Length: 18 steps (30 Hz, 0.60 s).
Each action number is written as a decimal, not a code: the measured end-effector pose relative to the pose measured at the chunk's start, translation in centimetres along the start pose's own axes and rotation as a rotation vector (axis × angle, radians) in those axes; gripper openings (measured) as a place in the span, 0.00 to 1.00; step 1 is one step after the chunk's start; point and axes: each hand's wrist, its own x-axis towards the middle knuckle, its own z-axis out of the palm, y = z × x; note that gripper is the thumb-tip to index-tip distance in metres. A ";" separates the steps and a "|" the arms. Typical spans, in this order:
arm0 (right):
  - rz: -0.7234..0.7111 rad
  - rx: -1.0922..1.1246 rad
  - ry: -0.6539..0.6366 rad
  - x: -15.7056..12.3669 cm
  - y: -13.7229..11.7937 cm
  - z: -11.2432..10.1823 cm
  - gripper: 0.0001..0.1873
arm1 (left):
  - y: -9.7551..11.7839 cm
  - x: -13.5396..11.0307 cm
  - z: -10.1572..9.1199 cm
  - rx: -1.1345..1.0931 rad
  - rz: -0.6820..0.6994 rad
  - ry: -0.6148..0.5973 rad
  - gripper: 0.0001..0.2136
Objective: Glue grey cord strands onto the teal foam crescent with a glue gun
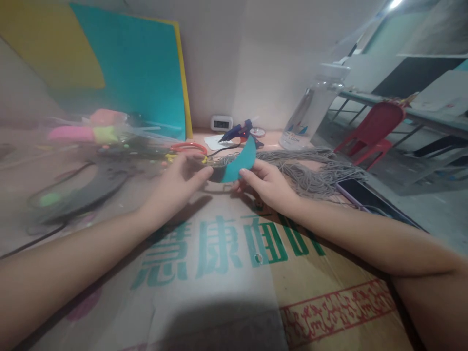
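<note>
A thin teal crescent-shaped piece (241, 161) is held up above the cardboard between both hands; its lower left part is in shadow. The thumb and fingers of my left hand (183, 179) close on the shaded end. On the other side, my right hand (266, 185) pinches the curve near its middle, thumb in front and fingers behind, with the pointed tip rising free. Just beyond the hands lie a blue glue gun (236, 132), red scissor-like handles (188, 146) and a bundle of grey cord (310, 170).
Printed cardboard (219, 292) covers the table. A clear bottle (310, 114), a small digital clock (221, 123) and a phone (376, 200) stand or lie around. Teal and yellow sheets (142, 68) lean at the wall. Blurred bright items (95, 129) lie left; a red chair (376, 126) is beyond.
</note>
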 end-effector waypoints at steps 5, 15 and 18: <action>0.006 0.048 -0.040 -0.1 0.0 0.0 0.12 | 0.1 -0.2 -0.3 0.045 -0.068 -0.173 0.17; 0.114 0.101 -0.028 0.5 0.5 -0.6 0.14 | 1.5 -0.7 -0.5 0.004 -0.066 -0.117 0.13; 0.114 0.312 -0.014 1.0 0.7 -0.8 0.15 | 1.9 -0.7 -0.8 0.036 -0.045 -0.138 0.15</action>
